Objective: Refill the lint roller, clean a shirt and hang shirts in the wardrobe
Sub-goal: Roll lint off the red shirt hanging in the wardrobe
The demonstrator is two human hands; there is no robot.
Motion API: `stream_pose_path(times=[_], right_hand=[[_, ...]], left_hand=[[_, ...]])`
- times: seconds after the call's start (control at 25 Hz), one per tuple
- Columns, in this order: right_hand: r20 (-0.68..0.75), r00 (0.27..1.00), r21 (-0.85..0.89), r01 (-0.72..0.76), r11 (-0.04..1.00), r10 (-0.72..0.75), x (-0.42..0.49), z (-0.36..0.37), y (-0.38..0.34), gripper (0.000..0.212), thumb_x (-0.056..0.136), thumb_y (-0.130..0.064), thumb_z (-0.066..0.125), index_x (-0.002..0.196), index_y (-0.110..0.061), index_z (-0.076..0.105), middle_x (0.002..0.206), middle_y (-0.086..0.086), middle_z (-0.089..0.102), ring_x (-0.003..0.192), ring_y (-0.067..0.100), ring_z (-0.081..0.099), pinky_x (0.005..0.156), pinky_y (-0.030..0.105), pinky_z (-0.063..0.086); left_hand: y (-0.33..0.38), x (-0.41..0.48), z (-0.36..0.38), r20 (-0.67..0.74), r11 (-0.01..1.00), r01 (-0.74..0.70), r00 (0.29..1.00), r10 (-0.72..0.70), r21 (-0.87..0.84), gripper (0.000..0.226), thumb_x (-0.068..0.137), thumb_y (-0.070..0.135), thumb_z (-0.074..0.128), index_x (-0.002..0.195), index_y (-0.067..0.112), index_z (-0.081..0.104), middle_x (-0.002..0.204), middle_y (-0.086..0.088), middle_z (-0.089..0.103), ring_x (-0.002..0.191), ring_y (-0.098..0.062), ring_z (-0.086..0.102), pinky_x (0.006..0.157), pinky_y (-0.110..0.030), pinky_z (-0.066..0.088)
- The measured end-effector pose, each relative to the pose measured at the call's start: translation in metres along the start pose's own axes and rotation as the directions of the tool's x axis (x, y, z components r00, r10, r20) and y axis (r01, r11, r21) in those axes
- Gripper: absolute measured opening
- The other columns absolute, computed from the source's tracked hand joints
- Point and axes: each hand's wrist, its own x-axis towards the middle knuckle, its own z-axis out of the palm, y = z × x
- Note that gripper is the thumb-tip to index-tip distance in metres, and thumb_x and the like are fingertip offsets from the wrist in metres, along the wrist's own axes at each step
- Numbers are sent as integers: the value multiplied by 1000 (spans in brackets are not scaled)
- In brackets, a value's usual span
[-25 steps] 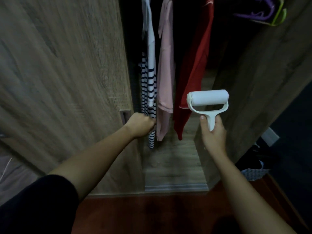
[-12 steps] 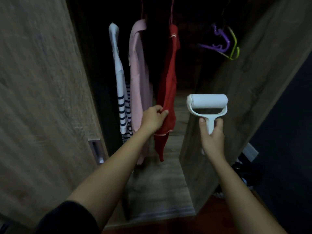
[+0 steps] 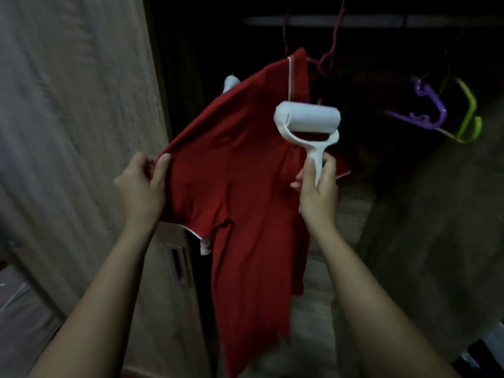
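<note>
We see the red shirt [image 3: 240, 186] filling the middle of the view. It hangs from a reddish hanger hook [image 3: 330, 50] that runs up toward the rail [image 3: 327, 20] at twelve o'clock, and it is drawn out of the dark wardrobe toward us, so its body spreads broad between the two hands. The left hand [image 3: 141, 186], at nine o'clock from the shirt's middle, pinches the edge of the cloth between thumb and curled fingers, holding it out in front of the wooden wardrobe door [image 3: 81, 118]. The right hand [image 3: 317, 192], at three o'clock from the shirt's middle, is wrapped round the white handle of the lint roller [image 3: 308, 121], with thumb and forefinger laid up along the stem. The roller's white drum stands at twelve o'clock from that hand, crosswise over the upper part of the shirt, just beneath the pale collar trim. With the blur there, we cannot tell whether the drum touches the cloth or sits just off it. A scrap of a white garment [image 3: 231, 83] peeps out behind the shirt's shoulder at eleven o'clock. Deeper in the wardrobe, at two o'clock, a purple hanger [image 3: 428, 115] and a green hanger [image 3: 470, 115] hang close together. A recessed pull [image 3: 180, 266] sits in the door at five o'clock from the left hand.
</note>
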Motion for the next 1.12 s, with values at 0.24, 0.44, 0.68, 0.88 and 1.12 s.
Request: stream_pose_path(times=[0.24,0.44,0.68,0.88,1.12], right_hand=[[107,991,-111,95,989,-84,-2,55,10,40,93,-39,42,126,-17,47,94,15,70,80,33,66,59,27,43],[555,798,-362,-23,932,235,-83,60,76,31,95,-40,40,120,-23,45,86,18,68,81,39,65,57,34,39],[250,956,7,154,988,-151,2,72,18,33,93,-35,43,115,-12,52,79,17,69,66,26,61,50,26,30],[527,849,-245,128,961,22,-36,75,79,33,94,-39,41,120,-19,47,85,22,69,76,40,65,54,33,37],[256,965,-110,87,990,-56,-5,60,88,31,94,-33,43,114,-13,54,79,16,70,69,34,65,50,26,31]], left_hand=[[-9,12,5,-4,995,26,1000,-27,-101,34,89,26,62,60,27,44,50,5,42,46,6,38,48,-11,28],[-14,12,6,-1,992,78,997,-78,-97,29,89,28,61,64,17,51,53,10,50,51,3,40,52,-17,35],[-20,13,11,-17,995,69,997,-70,-78,32,91,27,58,62,24,46,58,0,46,52,3,38,51,-20,34],[-27,13,15,-46,991,86,995,-91,-106,33,90,31,58,61,26,44,56,4,45,50,4,37,51,-20,33],[-32,12,19,-70,986,82,993,-92,-143,35,84,50,54,61,26,42,57,2,41,55,-6,36,52,-28,31]])
